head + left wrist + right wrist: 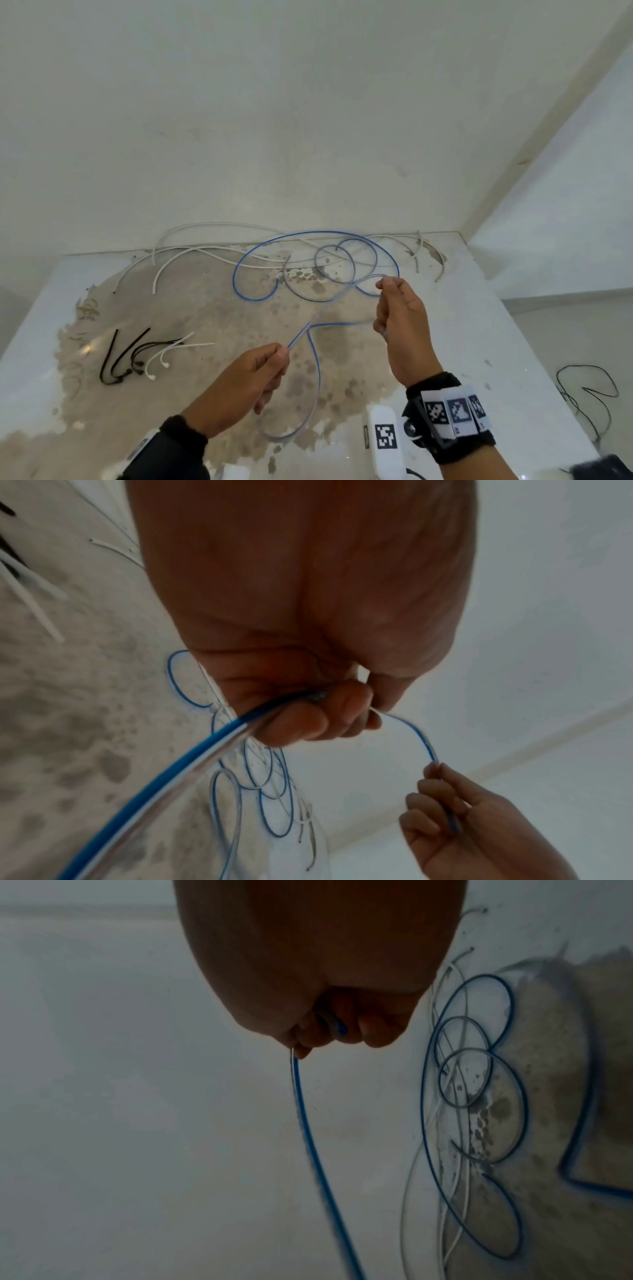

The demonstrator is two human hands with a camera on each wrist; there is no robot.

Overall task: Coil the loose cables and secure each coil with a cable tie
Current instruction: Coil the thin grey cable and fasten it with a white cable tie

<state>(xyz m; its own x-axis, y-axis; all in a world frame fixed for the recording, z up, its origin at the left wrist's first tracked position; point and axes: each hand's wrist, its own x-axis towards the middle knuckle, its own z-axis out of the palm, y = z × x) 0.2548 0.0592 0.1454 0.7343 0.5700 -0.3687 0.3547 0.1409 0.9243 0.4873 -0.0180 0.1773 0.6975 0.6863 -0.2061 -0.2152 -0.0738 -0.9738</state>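
A thin blue-and-clear cable (317, 363) runs from the loops at the back of the white table (479, 329) toward me. My left hand (263, 373) pinches it above the table's middle; the left wrist view shows the cable (164, 767) passing under the curled fingers (308, 718). My right hand (394, 308) grips the same cable higher up and to the right, fingers curled round it (298, 1096). Between the hands the cable hangs in a short bend. Its far part lies in several loops (308, 263). Black and white cable ties (144, 353) lie at the left.
White cables (205, 253) sprawl along the back edge by the wall. A white device with a square marker (385, 442) sits near the front edge. The tabletop's middle is worn brown. A thin black cable (589, 394) lies on the floor at the right.
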